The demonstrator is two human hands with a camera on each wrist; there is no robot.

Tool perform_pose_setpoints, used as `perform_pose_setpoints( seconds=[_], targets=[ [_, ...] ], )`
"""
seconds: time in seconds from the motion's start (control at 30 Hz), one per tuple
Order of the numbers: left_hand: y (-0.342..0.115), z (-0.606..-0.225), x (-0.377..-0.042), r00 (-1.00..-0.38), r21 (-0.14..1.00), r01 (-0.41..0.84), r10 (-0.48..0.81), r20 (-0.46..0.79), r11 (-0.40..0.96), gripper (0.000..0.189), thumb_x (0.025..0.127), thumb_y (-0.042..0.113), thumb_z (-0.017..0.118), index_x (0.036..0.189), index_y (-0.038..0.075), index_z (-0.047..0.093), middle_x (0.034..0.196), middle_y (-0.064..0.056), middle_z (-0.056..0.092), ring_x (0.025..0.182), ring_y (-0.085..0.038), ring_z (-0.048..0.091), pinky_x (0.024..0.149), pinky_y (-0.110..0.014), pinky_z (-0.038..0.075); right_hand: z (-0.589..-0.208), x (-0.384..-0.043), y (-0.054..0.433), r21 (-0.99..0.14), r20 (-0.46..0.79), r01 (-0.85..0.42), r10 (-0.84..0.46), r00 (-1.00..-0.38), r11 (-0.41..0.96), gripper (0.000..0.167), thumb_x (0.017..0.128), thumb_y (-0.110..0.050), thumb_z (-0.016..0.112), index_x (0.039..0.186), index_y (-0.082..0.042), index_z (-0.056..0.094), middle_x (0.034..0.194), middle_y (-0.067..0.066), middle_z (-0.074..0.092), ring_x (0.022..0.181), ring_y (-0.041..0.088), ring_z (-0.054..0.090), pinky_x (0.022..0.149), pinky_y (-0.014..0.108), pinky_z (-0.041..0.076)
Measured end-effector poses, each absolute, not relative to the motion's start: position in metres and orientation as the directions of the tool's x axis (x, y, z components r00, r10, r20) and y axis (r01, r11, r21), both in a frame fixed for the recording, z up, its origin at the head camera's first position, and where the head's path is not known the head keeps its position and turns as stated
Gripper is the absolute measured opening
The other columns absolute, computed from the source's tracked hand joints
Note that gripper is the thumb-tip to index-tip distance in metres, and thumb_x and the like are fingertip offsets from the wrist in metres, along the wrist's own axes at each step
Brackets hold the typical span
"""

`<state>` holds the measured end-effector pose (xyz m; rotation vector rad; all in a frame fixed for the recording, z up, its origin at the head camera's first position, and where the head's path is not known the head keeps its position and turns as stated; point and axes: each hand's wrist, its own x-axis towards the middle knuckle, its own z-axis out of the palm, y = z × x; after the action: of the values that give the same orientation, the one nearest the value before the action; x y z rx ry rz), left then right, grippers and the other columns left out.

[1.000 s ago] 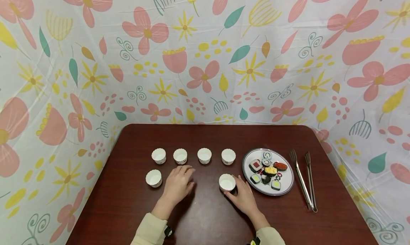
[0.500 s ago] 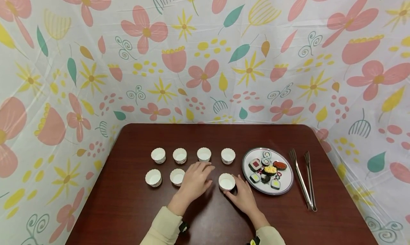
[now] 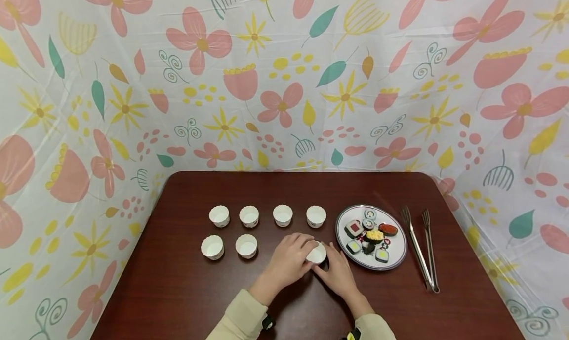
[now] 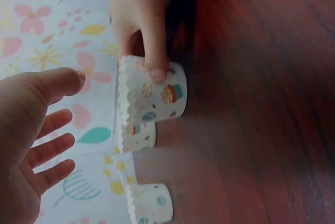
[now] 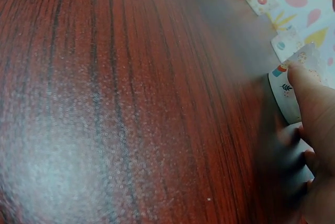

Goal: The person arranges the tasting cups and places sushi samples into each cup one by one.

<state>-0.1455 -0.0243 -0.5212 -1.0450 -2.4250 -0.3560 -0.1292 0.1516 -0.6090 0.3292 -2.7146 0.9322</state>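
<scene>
A white paper baking cup (image 3: 316, 253) with a scalloped rim stands upright near the table's middle. My right hand (image 3: 340, 276) holds it from the right side, and in the right wrist view the thumb (image 5: 301, 80) presses on its printed wall. From the other side my left hand (image 3: 286, 262) has come close, overlapping the cup's left edge in the head view. The left wrist view shows the left hand (image 4: 26, 130) with loosely bent fingers and a gap to the cup (image 4: 152, 96). The bottom of the cup's front is partly covered by fingers.
A row of white baking cups (image 3: 282, 215) stands behind, and two more, including one cup (image 3: 246, 246), sit to the left. On the right lie a round plate (image 3: 397, 253) of sushi pieces (image 3: 375, 236) and metal tongs (image 3: 418, 246). A flowered cloth (image 3: 284, 147) hangs behind the table.
My left hand has moved right, from beside the left front cups to the cup at my right hand, uncovering a second front cup. My right hand has stayed on its cup.
</scene>
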Motion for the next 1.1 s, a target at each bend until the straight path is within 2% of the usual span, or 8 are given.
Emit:
perform_pose_setpoints(
  seconds=[0.17, 0.4, 0.53, 0.87, 1.1],
  targets=[
    [-0.017, -0.526, -0.142, -0.596, 0.033, 0.741, 0.635, 0.492, 0.67, 0.044, 0.067, 0.029, 0.079, 0.107, 0.017, 0.064, 0.109, 0.002, 0.061, 0.1, -0.016, 0.056, 0.087, -0.031, 0.045, -0.61, -0.129, 0.153, -0.568, 0.291, -0.285, -0.135, -0.947, 0.772, 0.067, 0.071, -0.025, 0.079, 0.127, -0.003, 0.051, 0.127, 0.018, 0.055, 0.124, 0.04, 0.044, 0.096, 0.064, 0.029],
    [-0.01, -0.543, -0.142, -0.557, -0.061, 0.74, 0.662, 0.501, 0.669, 0.037, 0.067, 0.03, 0.078, 0.101, 0.018, 0.066, 0.102, 0.004, 0.062, 0.095, -0.014, 0.056, 0.083, -0.029, 0.046, -0.611, -0.129, 0.153, -0.581, 0.286, -0.283, -0.134, -0.949, 0.763, 0.068, 0.068, -0.019, 0.079, 0.127, -0.002, 0.051, 0.126, 0.018, 0.055, 0.124, 0.039, 0.044, 0.097, 0.064, 0.029],
    [-0.009, -0.55, -0.142, -0.565, -0.11, 0.719, 0.669, 0.483, 0.686, 0.028, 0.07, 0.031, 0.076, 0.094, 0.02, 0.068, 0.096, 0.005, 0.062, 0.09, -0.013, 0.056, 0.079, -0.027, 0.045, -0.611, -0.129, 0.153, -0.582, 0.289, -0.286, -0.135, -0.948, 0.761, 0.066, 0.069, -0.018, 0.079, 0.127, -0.002, 0.052, 0.127, 0.018, 0.055, 0.124, 0.039, 0.044, 0.096, 0.064, 0.029],
    [-0.009, -0.558, -0.141, -0.59, -0.139, 0.694, 0.668, 0.453, 0.706, 0.007, 0.076, 0.027, 0.071, 0.079, 0.022, 0.068, 0.083, 0.009, 0.062, 0.08, -0.01, 0.054, 0.075, -0.026, 0.044, -0.614, -0.13, 0.153, -0.572, 0.312, -0.293, -0.127, -0.942, 0.766, 0.065, 0.069, -0.023, 0.079, 0.125, -0.002, 0.053, 0.127, 0.017, 0.055, 0.122, 0.039, 0.045, 0.095, 0.065, 0.03],
    [-0.009, -0.562, -0.142, -0.585, -0.161, 0.688, 0.673, 0.452, 0.707, 0.006, 0.074, 0.026, 0.072, 0.075, 0.023, 0.068, 0.08, 0.01, 0.063, 0.075, -0.01, 0.054, 0.071, -0.026, 0.043, -0.614, -0.13, 0.153, -0.56, 0.35, -0.313, -0.124, -0.928, 0.767, 0.065, 0.069, -0.023, 0.079, 0.124, -0.001, 0.053, 0.124, 0.019, 0.057, 0.119, 0.042, 0.047, 0.093, 0.065, 0.032]
  ],
)
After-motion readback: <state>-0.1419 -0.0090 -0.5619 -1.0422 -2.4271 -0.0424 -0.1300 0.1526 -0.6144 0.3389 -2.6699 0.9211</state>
